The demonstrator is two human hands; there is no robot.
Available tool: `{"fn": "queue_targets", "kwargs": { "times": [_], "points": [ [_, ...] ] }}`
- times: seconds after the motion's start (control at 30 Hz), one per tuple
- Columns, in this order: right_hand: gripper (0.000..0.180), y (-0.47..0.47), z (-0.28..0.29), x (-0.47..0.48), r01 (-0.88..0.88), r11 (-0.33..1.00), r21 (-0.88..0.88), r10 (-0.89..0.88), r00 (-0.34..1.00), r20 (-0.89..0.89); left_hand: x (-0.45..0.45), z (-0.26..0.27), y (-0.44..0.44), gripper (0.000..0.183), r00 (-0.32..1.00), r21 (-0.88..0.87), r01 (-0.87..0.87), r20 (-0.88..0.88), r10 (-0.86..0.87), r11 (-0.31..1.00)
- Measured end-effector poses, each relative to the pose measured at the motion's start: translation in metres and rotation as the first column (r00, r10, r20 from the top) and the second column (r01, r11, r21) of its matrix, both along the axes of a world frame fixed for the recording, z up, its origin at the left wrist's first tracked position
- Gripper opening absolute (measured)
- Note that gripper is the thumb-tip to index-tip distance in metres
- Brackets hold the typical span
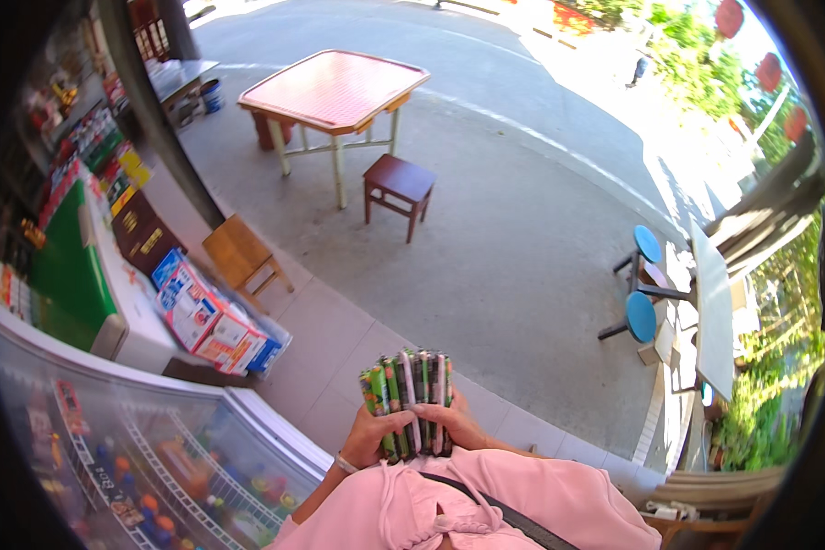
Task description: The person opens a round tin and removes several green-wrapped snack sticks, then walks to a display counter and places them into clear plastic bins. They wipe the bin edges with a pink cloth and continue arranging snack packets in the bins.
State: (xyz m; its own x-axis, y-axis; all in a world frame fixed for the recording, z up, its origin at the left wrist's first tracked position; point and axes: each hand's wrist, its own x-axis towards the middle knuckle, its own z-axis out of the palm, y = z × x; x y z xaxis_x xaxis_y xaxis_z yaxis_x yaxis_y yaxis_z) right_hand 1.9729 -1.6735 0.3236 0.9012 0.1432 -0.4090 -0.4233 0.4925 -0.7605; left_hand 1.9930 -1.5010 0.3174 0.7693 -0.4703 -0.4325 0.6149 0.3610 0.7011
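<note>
A bundle of slim wrapped packets (416, 385), green, dark and pale pink, is held upright in front of my chest. My left hand (371, 433) grips its left side, with the thumb laid across the front. From the right, my right hand (457, 419) closes on the same bundle, and the two thumbs almost meet in the middle. Most of my fingers are hidden behind the packets. What the packets contain cannot be made out.
A glass-doored display fridge (199, 440) with bottles stands close on my left. Beyond it are a green-topped chest freezer (75, 261), cartons (206, 316) and a wooden stool (240, 251). Ahead are a square table (333, 89) and a dark red stool (399, 179). Blue round seats (641, 316) adjoin a table (715, 309) at right.
</note>
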Motion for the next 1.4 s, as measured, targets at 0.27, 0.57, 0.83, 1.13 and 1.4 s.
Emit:
{"fn": "queue_targets", "kwargs": {
  "times": [0.27,0.57,0.83,1.13,1.4],
  "points": [
    [0.057,0.013,-0.007,0.179,-0.163,0.987,0.000,0.163,0.987,-0.018,0.150,-0.014,0.011,0.028,0.983,-0.030,-0.181,-0.038,0.179,0.983],
    [0.061,0.030,-0.003,0.396,-0.330,0.943,-0.043,0.333,0.938,0.100,0.333,0.017,0.031,0.029,0.953,0.176,-0.302,0.067,0.295,0.937],
    [0.064,0.076,-0.003,0.565,-0.328,0.944,-0.019,0.328,0.934,0.144,0.498,0.017,0.069,0.036,0.929,0.152,-0.368,0.110,0.354,0.917],
    [0.057,0.176,0.012,0.754,-0.226,0.968,-0.112,0.243,0.957,0.162,0.704,0.003,0.176,0.034,0.963,-0.064,-0.241,0.107,0.246,0.968],
    [0.057,0.249,0.002,0.889,-0.285,0.950,-0.125,0.300,0.946,0.119,0.833,0.004,0.248,0.036,0.956,-0.158,-0.281,0.046,0.291,0.947]
  ]
}}
